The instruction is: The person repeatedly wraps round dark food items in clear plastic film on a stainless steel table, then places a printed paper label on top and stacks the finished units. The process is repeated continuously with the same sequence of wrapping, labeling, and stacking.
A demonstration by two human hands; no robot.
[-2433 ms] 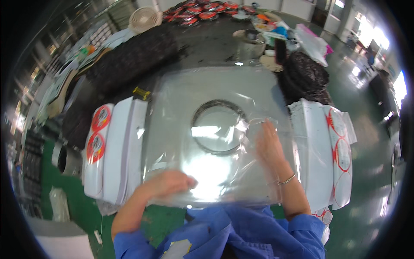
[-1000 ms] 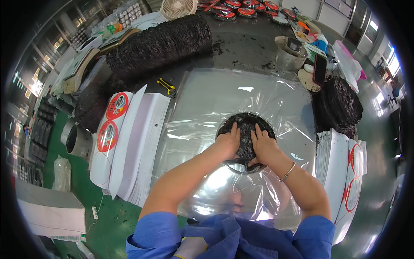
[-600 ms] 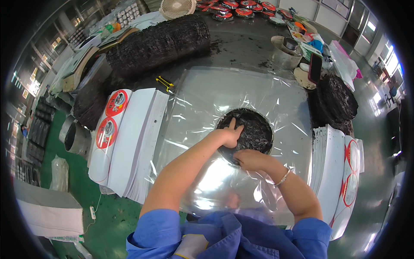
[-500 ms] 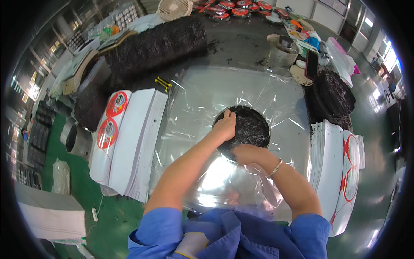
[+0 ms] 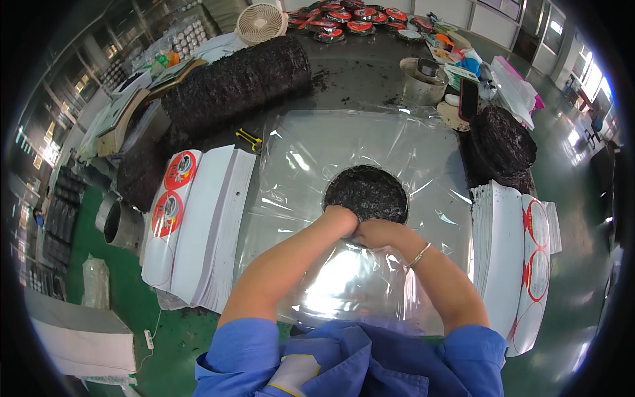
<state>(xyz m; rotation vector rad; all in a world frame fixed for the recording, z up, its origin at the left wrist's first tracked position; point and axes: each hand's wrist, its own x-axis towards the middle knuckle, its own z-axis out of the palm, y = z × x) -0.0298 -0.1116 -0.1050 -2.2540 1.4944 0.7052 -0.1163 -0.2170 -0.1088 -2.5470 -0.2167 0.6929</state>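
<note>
A round black cake point(image 5: 368, 192), rough and flaky like dried seaweed, lies at the middle of a stack of clear plastic film point(image 5: 311, 142). Both my hands meet at the cake's near edge. My left hand point(image 5: 340, 220) is curled there with the knuckles up, its fingertips hidden. Just beside it, nearly touching, my right hand point(image 5: 378, 233) is bent inward with fingers closed. What they grip, possibly the film edge, is hidden beneath them. A bangle circles my right wrist.
Stacks of white sheets with red round labels stand left point(image 5: 205, 218) and right point(image 5: 496, 245). Behind are a long black roll point(image 5: 238, 74), yellow snips point(image 5: 249, 139), a metal pot point(image 5: 423, 85), a phone point(image 5: 468, 99), a black stack point(image 5: 504, 145), a fan point(image 5: 262, 24) and red packets point(image 5: 360, 26).
My left hand has moved from the cake's left far side down to its near edge, beside the right hand. More of the cake's top shows. The view has shifted slightly.
</note>
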